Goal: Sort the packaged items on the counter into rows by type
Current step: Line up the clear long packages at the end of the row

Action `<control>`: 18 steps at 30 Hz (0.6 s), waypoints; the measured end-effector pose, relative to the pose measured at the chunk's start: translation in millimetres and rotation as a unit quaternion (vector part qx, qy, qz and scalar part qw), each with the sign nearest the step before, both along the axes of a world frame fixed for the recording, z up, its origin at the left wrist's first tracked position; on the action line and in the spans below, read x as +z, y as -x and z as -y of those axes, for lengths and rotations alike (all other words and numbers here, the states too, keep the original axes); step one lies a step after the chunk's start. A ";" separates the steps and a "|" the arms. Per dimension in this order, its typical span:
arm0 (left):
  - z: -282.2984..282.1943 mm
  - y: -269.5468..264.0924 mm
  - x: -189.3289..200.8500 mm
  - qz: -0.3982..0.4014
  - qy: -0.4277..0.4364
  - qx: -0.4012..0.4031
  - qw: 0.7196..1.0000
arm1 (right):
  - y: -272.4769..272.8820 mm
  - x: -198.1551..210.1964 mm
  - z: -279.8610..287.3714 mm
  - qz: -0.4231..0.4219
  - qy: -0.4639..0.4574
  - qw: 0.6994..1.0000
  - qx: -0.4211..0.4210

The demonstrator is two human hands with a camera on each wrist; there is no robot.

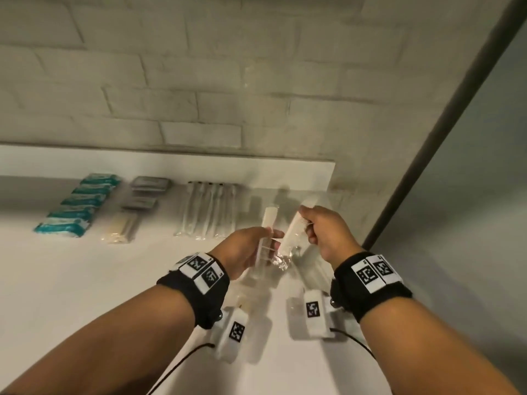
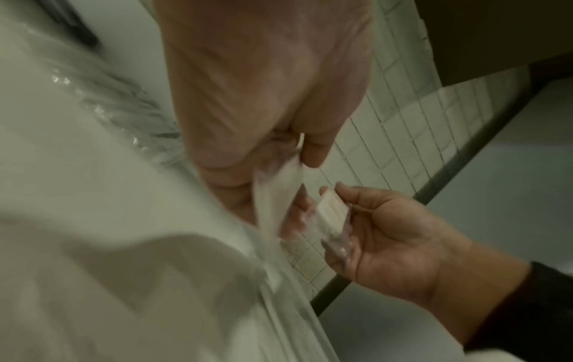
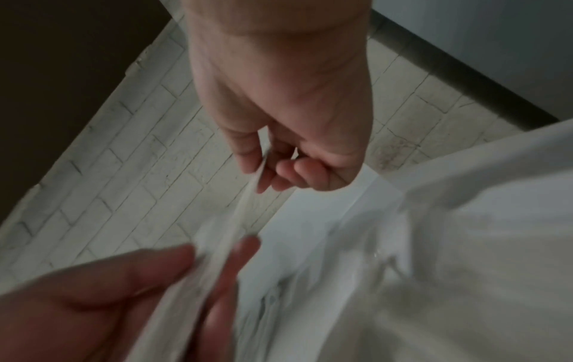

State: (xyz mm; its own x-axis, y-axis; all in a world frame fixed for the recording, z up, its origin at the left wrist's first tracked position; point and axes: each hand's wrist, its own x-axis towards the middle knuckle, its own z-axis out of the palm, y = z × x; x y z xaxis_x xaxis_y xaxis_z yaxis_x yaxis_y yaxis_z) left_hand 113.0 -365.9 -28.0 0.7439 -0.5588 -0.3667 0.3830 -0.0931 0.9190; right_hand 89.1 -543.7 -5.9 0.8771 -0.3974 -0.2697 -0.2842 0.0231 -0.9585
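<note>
Up above the counter (image 1: pixel 85 280), each hand's grip pinches a wrapped comb: left hand (image 1: pixel 245 249), right hand (image 1: pixel 328 235).

We count six teal packets (image 1: pixel 77 208) in one row; three grey flat packs (image 1: pixel 148 192) behind one tan packet (image 1: pixel 122 228); about six clear-wrapped toothbrushes (image 1: pixel 209 212), blurred; two wrapped white combs (image 1: pixel 295 233), one in each hand.

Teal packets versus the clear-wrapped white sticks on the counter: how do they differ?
The teal packets are opaque, coloured and short; the white sticks are pale, long and thin in clear wrap. The teal packets form a column stepping toward the wall; the white sticks lie side by side, to their right. Both rest untouched on the counter, already grouped.
</note>
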 end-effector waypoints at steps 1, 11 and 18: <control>-2.0 -3.4 4.7 0.019 -0.019 0.007 1.000 | -4.5 2.8 3.9 0.011 0.006 1.000 -0.013; 37.0 -82.0 60.0 0.460 -0.448 -0.245 0.727 | -39.9 16.0 29.0 0.058 0.020 0.995 -0.081; 46.8 -114.9 32.3 0.509 -0.510 -0.218 0.658 | -34.9 -19.2 30.9 -0.166 0.383 0.878 0.233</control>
State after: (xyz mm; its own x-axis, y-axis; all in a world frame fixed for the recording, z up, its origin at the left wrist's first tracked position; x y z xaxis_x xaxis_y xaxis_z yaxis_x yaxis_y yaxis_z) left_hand 227.9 -412.7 4.3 0.7449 -0.6495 -0.1528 -0.6500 -0.7580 0.0531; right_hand 124.1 -574.5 -25.0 0.9162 -0.1918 -0.3517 -0.3583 -0.7850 -0.5053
